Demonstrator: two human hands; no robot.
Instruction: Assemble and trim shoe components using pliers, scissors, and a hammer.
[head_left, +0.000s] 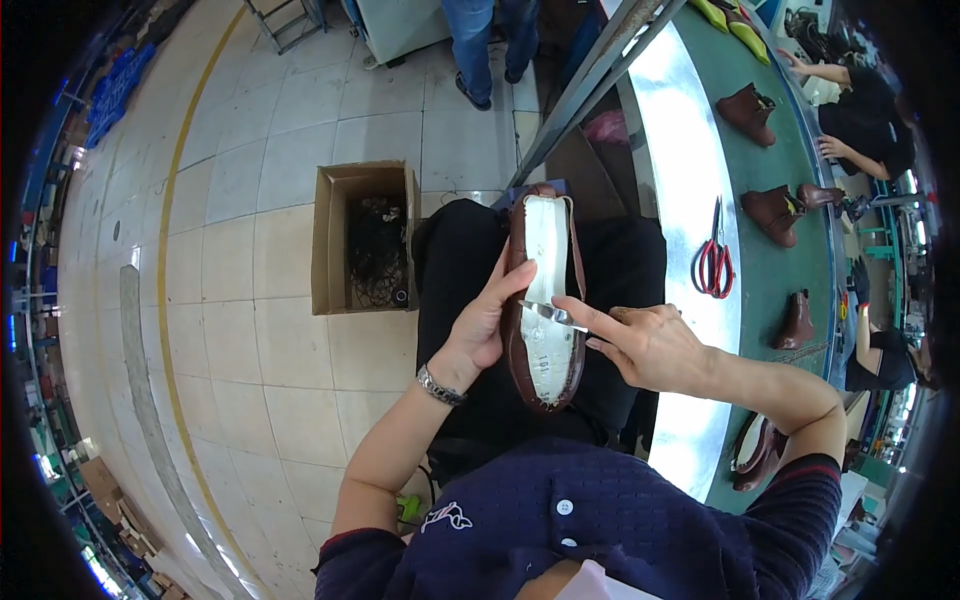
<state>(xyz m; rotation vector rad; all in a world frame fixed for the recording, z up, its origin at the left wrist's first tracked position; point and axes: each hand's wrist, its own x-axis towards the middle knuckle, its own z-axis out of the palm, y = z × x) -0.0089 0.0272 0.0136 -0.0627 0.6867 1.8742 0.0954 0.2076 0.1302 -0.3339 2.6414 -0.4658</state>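
A brown leather shoe (518,350) rests over my lap with its white underside facing up. My left hand (485,325) grips its left side, thumb lying on the white surface. In my right hand (650,345) is a small shiny metal blade (545,312), its handle hidden by the fingers. The blade lies across the middle of the underside, just below my left thumb. My right forefinger is stretched along the tool toward the shoe.
An open cardboard box (365,165) with dark scraps stands left on the tiled floor. Red-handled scissors (715,265) lie on the metal ledge at right. Beyond it, a green conveyor (745,180) carries several brown boots (748,112). Co-workers (865,120) sit across it; another person (470,45) stands ahead.
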